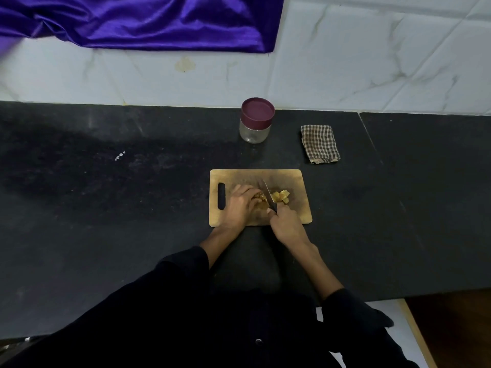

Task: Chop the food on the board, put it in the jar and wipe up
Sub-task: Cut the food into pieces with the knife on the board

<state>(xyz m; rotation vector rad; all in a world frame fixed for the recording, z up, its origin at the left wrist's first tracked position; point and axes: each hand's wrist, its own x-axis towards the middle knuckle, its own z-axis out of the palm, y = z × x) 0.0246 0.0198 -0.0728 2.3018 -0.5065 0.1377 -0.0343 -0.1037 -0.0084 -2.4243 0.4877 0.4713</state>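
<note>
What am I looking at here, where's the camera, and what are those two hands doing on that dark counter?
There is no machine: a person wears a camera on the head, looking down at their own arms. The left hand steadies the yellowish food on a wooden cutting board. The right hand grips a knife, its blade in the food; cut pieces lie right of it. Behind the board stand a jar, maroon lid on, and a folded checked cloth.
</note>
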